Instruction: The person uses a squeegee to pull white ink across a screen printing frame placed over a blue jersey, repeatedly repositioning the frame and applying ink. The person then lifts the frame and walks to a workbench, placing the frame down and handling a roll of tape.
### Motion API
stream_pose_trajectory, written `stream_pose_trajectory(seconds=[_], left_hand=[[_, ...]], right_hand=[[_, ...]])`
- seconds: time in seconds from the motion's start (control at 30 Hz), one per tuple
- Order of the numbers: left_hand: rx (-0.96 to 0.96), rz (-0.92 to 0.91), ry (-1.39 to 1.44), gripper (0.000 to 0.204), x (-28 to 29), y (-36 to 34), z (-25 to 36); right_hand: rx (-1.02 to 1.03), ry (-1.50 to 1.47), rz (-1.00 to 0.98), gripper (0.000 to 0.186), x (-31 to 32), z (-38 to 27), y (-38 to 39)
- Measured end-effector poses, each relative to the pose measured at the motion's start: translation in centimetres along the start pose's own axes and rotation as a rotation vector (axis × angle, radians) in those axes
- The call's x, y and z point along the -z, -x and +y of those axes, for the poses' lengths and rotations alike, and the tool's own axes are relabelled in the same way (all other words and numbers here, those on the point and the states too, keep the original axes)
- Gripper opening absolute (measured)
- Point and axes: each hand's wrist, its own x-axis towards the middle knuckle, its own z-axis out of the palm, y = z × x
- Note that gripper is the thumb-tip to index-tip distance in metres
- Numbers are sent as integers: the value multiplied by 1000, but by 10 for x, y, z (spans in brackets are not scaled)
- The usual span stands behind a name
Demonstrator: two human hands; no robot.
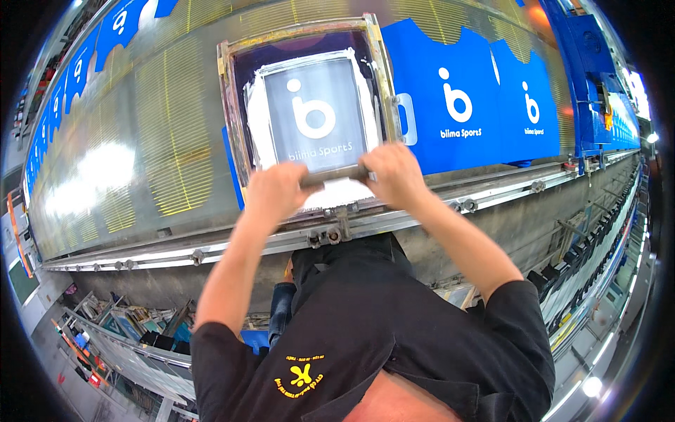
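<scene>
A wooden-edged printing screen [383, 77] lies over a blue fabric piece on the long table, with white ink [261, 133] spread round its mesh window. Through the mesh a white rounded emblem [314, 116] with lettering below shows. At the screen's near end, both hands grip a squeegee [336, 174] that lies crosswise. My left hand [278, 188] is closed round its left end, and my right hand [395, 174] round its right end. White ink also shows just below the squeegee. The blade's underside is hidden.
Blue printed garment panels [460, 67] lie right of the screen, and more [116, 32] line the far left. A pale handle [406, 119] sits at the screen's right side. A metal rail [211, 251] with clamps runs along the near edge. Blue machinery [587, 84] stands at right.
</scene>
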Motion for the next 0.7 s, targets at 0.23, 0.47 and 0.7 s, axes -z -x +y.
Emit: stream_pose_trajectory(seconds=[0.23, 0.47, 0.7], left_hand=[[12, -50, -129, 45, 109, -190, -72], [2, 193, -177, 42, 57, -183, -78], [-39, 299, -47, 29, -39, -10, -18]], right_hand=[[-203, 49, -102, 40, 20, 88, -204], [-109, 151, 83, 34, -26, 98, -179], [-116, 44, 25, 25, -41, 3, -3]])
